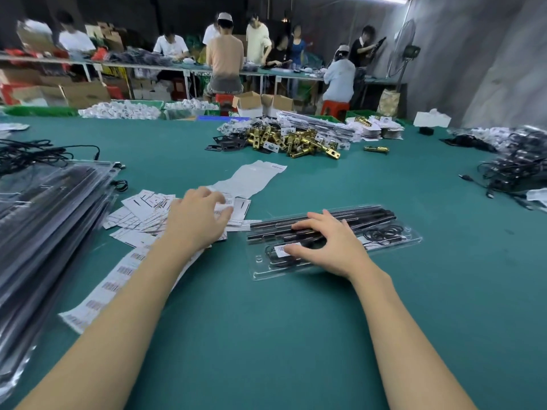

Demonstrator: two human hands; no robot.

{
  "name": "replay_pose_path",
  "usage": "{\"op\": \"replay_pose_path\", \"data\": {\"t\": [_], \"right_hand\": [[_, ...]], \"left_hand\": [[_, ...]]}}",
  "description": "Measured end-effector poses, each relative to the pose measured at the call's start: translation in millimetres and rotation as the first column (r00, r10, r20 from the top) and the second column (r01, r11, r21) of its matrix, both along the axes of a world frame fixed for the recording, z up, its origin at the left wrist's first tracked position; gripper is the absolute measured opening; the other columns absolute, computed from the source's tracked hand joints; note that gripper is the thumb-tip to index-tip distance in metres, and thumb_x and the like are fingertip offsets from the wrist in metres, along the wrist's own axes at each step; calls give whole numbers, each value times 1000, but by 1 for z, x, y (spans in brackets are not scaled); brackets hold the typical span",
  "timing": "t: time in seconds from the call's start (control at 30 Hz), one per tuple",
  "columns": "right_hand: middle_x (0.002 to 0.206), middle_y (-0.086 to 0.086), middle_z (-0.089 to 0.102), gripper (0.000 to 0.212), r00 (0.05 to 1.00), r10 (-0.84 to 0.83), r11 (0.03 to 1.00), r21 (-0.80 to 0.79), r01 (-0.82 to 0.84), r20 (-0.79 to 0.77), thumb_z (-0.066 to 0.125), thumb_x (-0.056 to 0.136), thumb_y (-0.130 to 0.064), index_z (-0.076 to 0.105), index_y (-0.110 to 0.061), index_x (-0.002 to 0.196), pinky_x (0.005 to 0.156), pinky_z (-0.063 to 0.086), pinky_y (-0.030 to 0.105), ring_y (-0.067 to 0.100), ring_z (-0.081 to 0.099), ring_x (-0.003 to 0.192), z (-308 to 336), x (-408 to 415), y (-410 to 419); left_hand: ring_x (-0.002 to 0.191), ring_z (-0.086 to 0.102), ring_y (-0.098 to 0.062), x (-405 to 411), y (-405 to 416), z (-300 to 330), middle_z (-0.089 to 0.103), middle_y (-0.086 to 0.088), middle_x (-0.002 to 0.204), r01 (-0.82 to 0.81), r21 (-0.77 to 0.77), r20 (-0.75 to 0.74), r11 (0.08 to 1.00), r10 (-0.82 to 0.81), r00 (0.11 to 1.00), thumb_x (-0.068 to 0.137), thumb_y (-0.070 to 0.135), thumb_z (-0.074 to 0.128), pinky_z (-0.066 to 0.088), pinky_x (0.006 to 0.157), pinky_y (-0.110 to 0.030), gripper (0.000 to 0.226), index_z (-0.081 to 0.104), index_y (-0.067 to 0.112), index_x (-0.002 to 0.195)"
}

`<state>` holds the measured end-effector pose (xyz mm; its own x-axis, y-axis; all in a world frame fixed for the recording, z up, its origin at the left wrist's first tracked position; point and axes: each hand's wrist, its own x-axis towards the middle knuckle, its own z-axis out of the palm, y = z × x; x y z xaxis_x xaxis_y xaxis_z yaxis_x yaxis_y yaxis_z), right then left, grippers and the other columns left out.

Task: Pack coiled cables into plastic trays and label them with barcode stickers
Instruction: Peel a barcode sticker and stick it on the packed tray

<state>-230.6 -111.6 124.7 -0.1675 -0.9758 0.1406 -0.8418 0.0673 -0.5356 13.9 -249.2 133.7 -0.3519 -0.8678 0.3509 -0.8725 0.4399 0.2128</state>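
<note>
A clear plastic tray (411,238) lies on the green table at centre right, holding black rods and a coiled black cable (383,232). A white barcode sticker (281,250) sits on its left part. My right hand (328,244) rests on the tray with spread fingers, the thumb beside the sticker. My left hand (196,218) lies with its fingers spread on a heap of white paper cards (142,208); its fingertips touch a small barcode label (222,208). A strip of barcode stickers (103,294) runs under my left forearm.
A stack of filled clear trays (44,232) fills the left edge. Loose black cables lie far left (35,152) and far right (515,170). Brass lock parts (296,140) are piled at the table's middle back. Several people work at benches behind.
</note>
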Motion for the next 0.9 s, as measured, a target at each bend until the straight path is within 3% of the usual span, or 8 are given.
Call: {"op": "replay_pose_path", "data": {"t": [0.1, 0.23, 0.33, 0.43, 0.53, 0.73, 0.83, 0.9], "right_hand": [[157, -10, 36, 54, 992, -98, 995, -11, 97, -81, 67, 75, -73, 63, -44, 121, 124, 2, 50, 13, 10, 153, 3, 2, -17], [133, -8, 60, 25, 941, -319, 919, -282, 277, -115, 60, 90, -40, 70, -33, 112, 106, 34, 41, 20, 46, 129, 1, 32, -26], [128, -7, 61, 36, 936, -321, 943, -138, 302, -146, 49, 95, -49, 64, -32, 123, 108, 34, 49, 21, 49, 124, -7, 55, -35], [133, -1, 53, 42, 940, -317, 948, -59, 312, -124, 47, 97, -52, 57, -28, 129, 120, 13, 60, 22, 46, 130, -8, 50, -54], [126, 1, 52, 37, 947, -310, 950, -55, 306, -81, 50, 94, -52, 56, -25, 120, 120, 5, 59, 22, 48, 126, -9, 38, -84], [99, -5, 48, 30, 964, -265, 959, -108, 263, -7, 54, 92, -53, 54, -23, 90, 121, 12, 57, 21, 54, 108, -8, 22, -150], [99, -4, 51, 28, 977, -206, 972, -120, 200, -45, 55, 92, -50, 53, -22, 94, 118, 21, 55, 21, 52, 101, -4, 14, -170], [110, -2, 56, 29, 962, -224, 973, -94, 211, -159, 54, 92, -51, 56, -24, 104, 114, 27, 55, 23, 51, 111, 3, 12, -177]], "left_hand": [[131, 47, -19, -12, 2, -18, 56, 6, 139, 147, 24, -122, 989, -143, 982, 99, 46, 48, 33, 111, -44, 37, 59, 31, 131], [132, 47, -16, -10, -5, -38, 54, 15, 141, 138, 118, -100, 983, -127, 987, 97, 48, 46, 26, 116, -47, 35, 60, 37, 128], [131, 46, -15, -11, -5, -41, 56, 16, 138, 109, 95, -113, 990, -98, 989, 96, 49, 46, 25, 116, -47, 34, 60, 40, 125], [132, 45, -14, -11, -4, -43, 56, 17, 137, 98, 84, -119, 992, -87, 989, 96, 50, 45, 23, 117, -47, 34, 61, 40, 124], [133, 44, -12, -12, -4, -42, 55, 18, 137, 96, 91, -121, 991, -85, 989, 96, 51, 44, 21, 117, -48, 34, 60, 41, 124], [130, 46, -13, -13, -2, -43, 56, 17, 135, 84, 85, -154, 993, -70, 986, 95, 50, 45, 22, 117, -46, 33, 60, 41, 122], [129, 45, -13, -13, -2, -44, 56, 18, 134, 85, 71, -158, 994, -73, 985, 95, 51, 46, 23, 117, -45, 33, 60, 41, 123], [129, 45, -12, -14, -3, -45, 55, 19, 134, 84, 67, -157, 994, -73, 985, 95, 51, 45, 23, 116, -44, 33, 60, 41, 123]]}}
